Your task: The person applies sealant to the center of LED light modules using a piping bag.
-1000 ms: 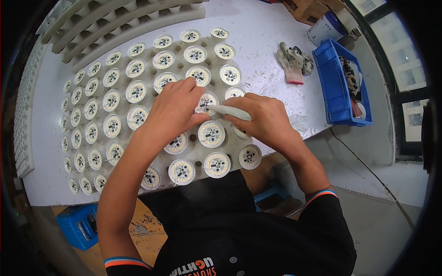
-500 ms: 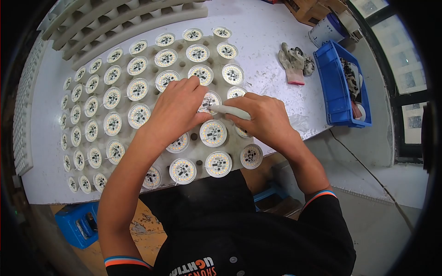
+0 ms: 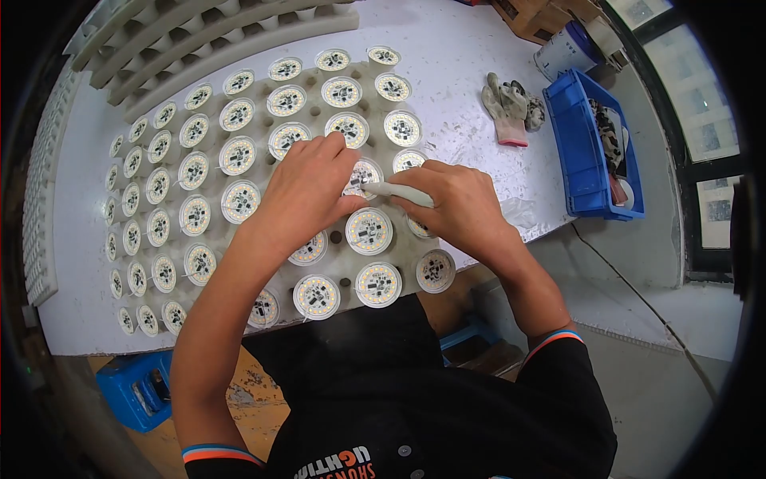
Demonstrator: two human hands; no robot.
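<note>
A foam tray [image 3: 319, 263] on the table bears rows of round LED bulbs without covers, their boards facing up with black parts and yellow chips. My left hand [image 3: 307, 188] curls around one LED bulb [image 3: 363, 177], thumb at its near side and fingers at its far side. In my closed right hand [image 3: 459, 199] is a pale grey tapered hand tool [image 3: 403, 192]; its tip meets the middle of that bulb's board. Another LED bulb [image 3: 369, 231] sits just below my left thumb. My right fingers partly cover a further bulb [image 3: 419, 227].
Stacked foam trays [image 3: 215, 44] stand at the back left. To the right lie a work glove [image 3: 508, 116], a blue bin [image 3: 576, 152] with cloth in it, and a white tub [image 3: 562, 54]. A cardboard box [image 3: 542, 17] is behind. A blue stool [image 3: 132, 391] stands below the table.
Hardly anything differs. Both hands keep their places, with the tool's tip still on the same bulb; the view shifts very slightly.
</note>
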